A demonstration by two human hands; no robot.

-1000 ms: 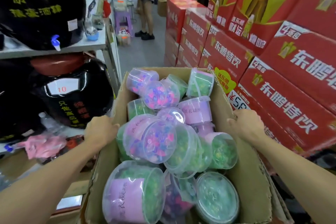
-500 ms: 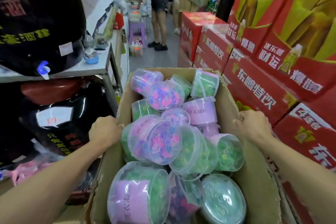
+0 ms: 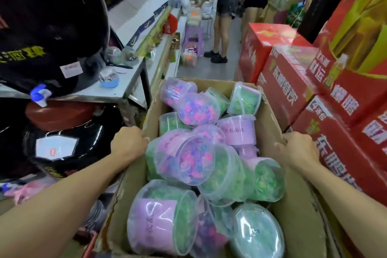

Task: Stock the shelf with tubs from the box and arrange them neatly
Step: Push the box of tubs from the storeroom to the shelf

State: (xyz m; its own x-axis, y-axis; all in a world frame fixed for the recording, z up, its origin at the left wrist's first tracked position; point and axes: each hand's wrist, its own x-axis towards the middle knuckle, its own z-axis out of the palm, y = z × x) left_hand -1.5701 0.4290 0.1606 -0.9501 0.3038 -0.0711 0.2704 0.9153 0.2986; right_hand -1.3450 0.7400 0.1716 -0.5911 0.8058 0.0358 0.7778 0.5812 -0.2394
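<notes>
Clear round plastic tubs (image 3: 184, 159) with purple labels, filled with pink or green bits, lie jumbled in the open cardboard box (image 3: 297, 211). The left hand (image 3: 128, 144) and right hand (image 3: 297, 150) each grasp a side wall. Glossy red cartons (image 3: 293, 88) crowd the right; a metal shelf (image 3: 117, 90) with black jars (image 3: 62, 148) stands left.

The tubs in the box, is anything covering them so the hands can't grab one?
Nothing visible does. The box is open on top, and the tubs lie loose. The left hand and right hand grip the box's side walls, right beside them.
</notes>
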